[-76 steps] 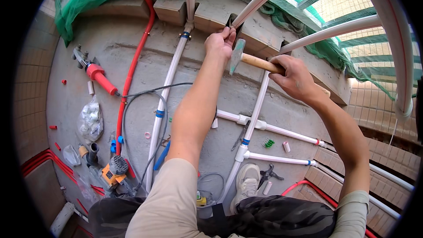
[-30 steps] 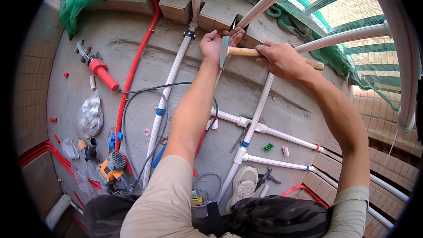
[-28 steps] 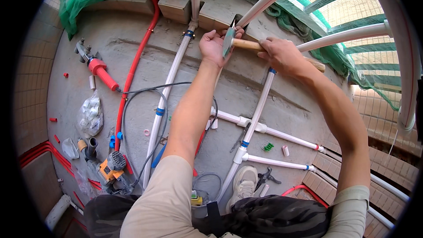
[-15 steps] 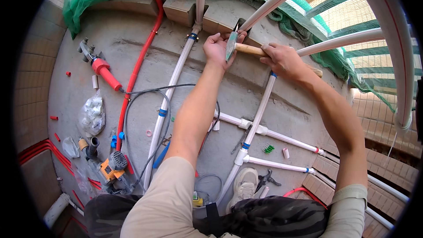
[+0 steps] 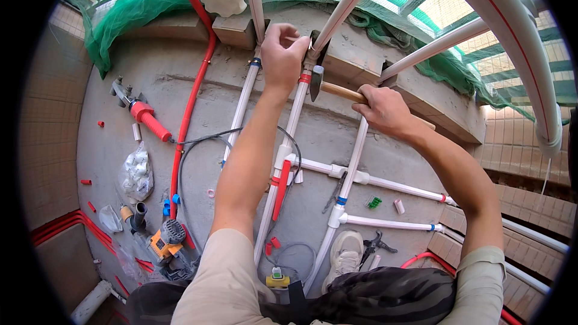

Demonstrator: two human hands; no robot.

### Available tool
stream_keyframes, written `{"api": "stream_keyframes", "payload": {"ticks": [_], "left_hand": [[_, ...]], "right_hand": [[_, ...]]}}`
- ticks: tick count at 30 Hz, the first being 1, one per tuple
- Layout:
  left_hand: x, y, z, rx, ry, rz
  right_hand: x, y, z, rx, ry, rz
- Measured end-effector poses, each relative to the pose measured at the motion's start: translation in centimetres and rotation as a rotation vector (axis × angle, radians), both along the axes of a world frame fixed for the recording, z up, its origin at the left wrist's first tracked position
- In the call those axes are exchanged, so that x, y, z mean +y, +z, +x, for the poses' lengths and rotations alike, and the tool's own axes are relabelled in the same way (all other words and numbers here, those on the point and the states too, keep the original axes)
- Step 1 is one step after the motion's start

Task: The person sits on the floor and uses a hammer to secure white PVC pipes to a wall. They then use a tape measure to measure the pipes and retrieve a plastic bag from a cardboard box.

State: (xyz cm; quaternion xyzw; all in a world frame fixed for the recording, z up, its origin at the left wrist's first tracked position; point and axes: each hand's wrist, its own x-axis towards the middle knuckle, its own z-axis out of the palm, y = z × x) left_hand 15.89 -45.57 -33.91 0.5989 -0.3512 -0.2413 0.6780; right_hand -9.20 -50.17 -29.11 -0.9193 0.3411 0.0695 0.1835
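My left hand (image 5: pixel 283 60) has its fingers curled at the top of the white pipe run, beside the dark gap (image 5: pixel 320 45) in the concrete ledge (image 5: pixel 349 63); what they pinch is too small to make out. My right hand (image 5: pixel 385 109) grips the wooden handle of a hammer (image 5: pixel 316 83), its greenish-grey head just below that gap, beside a white pipe (image 5: pixel 298 105) with a red band. A sloping white pipe (image 5: pixel 345 6) runs up from the gap.
Green netting (image 5: pixel 120 21) drapes along the ledge. A red pipe (image 5: pixel 195 90), a red-handled tool (image 5: pixel 150 120), a plastic bag of fittings (image 5: pixel 137 171), a yellow tool (image 5: pixel 162 241), cables, pliers (image 5: pixel 373 247) and pipe offcuts lie on the floor around white pipe runs (image 5: pixel 400 189).
My left hand has moved up and left, turning from palm up to back up, uncovering the red-banded pipe. The hammer and my right hand have dropped slightly lower.
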Motion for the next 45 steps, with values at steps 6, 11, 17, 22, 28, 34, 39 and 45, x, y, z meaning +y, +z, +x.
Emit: {"api": "stream_keyframes", "payload": {"ticks": [6, 11, 17, 22, 28, 34, 39, 45], "left_hand": [[-6.0, 7.5, 0.2, -0.606, -0.247, -0.06], [-6.8, 10.3, 1.1, -0.628, -0.319, 0.067], [-6.4, 10.9, 1.7, -0.602, -0.279, 0.045], [-7.1, 10.8, 2.4, -0.544, -0.333, 0.016], [-6.9, 10.7, 2.3, -0.492, -0.342, 0.057], [-7.2, 10.7, 2.6, -0.507, -0.354, 0.055], [-7.4, 10.4, 2.0, -0.461, -0.361, 0.057], [-7.2, 10.5, 3.3, -0.502, -0.336, 0.046]], "right_hand": [[1.6, -1.5, -0.5, -0.173, 0.045, -0.047], [-0.3, -1.6, -0.5, -0.139, 0.24, -0.127], [-2.1, -1.5, -0.1, -0.148, 0.31, -0.191], [-2.5, -3.3, 0.4, -0.19, 0.322, -0.174], [-3.2, -4.7, 0.4, -0.254, 0.36, -0.156], [-3.1, -4.9, -0.3, -0.252, 0.373, -0.123], [-5.1, -6.6, -0.6, -0.266, 0.296, -0.229], [-3.5, -4.8, 0.6, -0.3, 0.442, -0.095]]}}
